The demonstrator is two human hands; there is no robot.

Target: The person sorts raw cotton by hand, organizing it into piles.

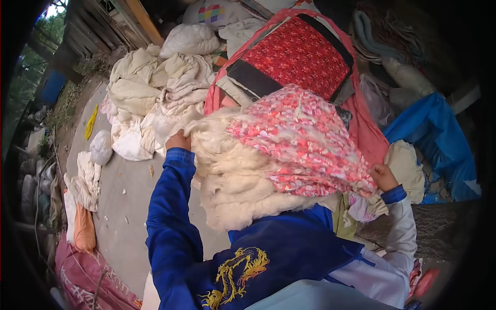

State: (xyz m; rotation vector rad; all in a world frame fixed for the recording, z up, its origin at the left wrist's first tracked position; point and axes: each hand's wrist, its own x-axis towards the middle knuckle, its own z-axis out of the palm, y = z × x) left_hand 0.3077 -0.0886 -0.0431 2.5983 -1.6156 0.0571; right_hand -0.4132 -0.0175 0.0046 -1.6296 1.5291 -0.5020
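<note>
- Gripping, with left fingers (181, 138), the upper left edge of the cream batting (227, 175), bunched in a closed hold.
- Pinching, with right fingers (377, 174), the lower right corner of the floral cloth (305, 129), also closed.
- Holding both between the two hands, with the pink and white cloth covering the right part of the batting and the fluffy layers bare at the left.
- Pulling the cloth into creases that run towards the right fingers, with fibre wisps along the border between cloth and batting.
- Having the batting's lower edge close against the navy apron (294, 243), embroidered with a yellow dragon (240, 274).
- Wearing a blue sleeve (173, 217) on the left arm and a white sleeve (400, 227) with a blue cuff on the right.
- Facing, just beyond the floral cloth, a red quilt (294, 57) with black bands, lying on pink cloth (367, 132).
- Having to the left a heap of cream cloth (132, 85), a white bundle (101, 147) and a yellow scrap (91, 122) on the grey ground (121, 206).
- Having an orange bag (84, 231) near maroon cloth (85, 271) at lower left, and a blue tarp (434, 137) at right.
</note>
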